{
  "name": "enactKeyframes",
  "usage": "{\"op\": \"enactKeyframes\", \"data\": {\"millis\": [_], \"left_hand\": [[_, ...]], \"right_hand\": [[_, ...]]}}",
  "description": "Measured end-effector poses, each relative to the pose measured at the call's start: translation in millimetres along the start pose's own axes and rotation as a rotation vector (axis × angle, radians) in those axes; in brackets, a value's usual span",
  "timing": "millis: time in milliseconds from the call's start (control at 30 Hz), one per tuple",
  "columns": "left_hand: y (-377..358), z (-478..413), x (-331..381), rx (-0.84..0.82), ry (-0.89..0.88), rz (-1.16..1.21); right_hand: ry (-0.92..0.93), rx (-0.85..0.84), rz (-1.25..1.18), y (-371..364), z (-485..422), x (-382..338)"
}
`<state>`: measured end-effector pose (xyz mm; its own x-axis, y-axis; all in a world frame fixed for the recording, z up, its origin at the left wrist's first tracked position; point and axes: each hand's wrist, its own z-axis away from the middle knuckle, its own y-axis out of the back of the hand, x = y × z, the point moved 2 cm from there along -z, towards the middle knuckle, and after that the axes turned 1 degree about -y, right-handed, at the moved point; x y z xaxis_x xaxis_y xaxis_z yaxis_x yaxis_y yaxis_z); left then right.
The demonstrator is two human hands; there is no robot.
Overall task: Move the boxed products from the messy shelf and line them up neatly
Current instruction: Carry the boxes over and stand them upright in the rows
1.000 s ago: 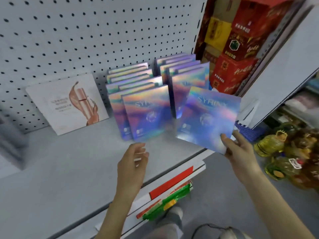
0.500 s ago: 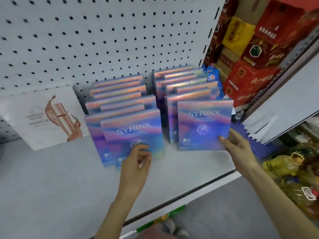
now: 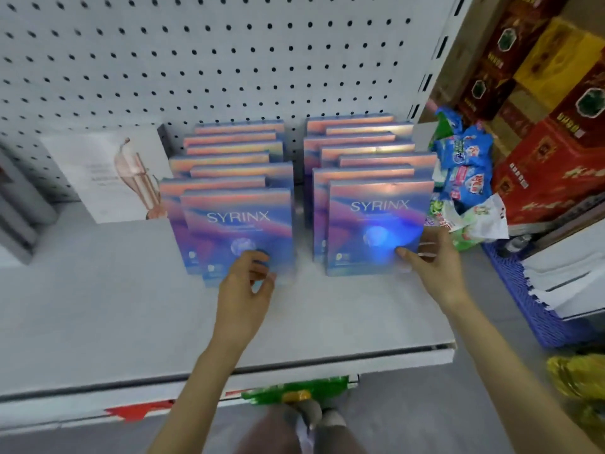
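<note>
flat glossy box [image 3: 376,224] now shelved, seemingly gripped

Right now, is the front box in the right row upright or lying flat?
Upright. The front box stands on edge on the shelf, printed face forward; the right hand holds it.

Boxes [image 3: 239,231] shimmer holographic blue, purple and pink, white lettering. At twelve o'clock, white pegboard [image 3: 196,60] dotted black; at two, red-and-yellow cartons [image 3: 550,165].
</note>
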<state>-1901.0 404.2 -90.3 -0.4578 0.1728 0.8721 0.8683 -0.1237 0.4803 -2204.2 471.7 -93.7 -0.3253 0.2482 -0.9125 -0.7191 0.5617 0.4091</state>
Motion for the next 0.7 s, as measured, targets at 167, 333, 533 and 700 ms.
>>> {"op": "enactKeyframes", "data": {"millis": [167, 333, 533, 700], "left_hand": [[-6, 21, 0, 0.107, 0.022, -0.035], [-2, 59, -2, 0.23, 0.075, -0.034], [29, 102, -9, 0.289, 0.125, -0.022], [72, 153, -34, 0.316, 0.206, 0.073]], "right_hand": [[-0.005, -0.001, -0.102, -7, 3, 9], [-0.057, 0.157, -0.12, -10, 37, 22], [0.028, 0.091, -0.14, -31, 130, -4], [0.071, -0.275, -0.153, -100, 217, -25]]}}
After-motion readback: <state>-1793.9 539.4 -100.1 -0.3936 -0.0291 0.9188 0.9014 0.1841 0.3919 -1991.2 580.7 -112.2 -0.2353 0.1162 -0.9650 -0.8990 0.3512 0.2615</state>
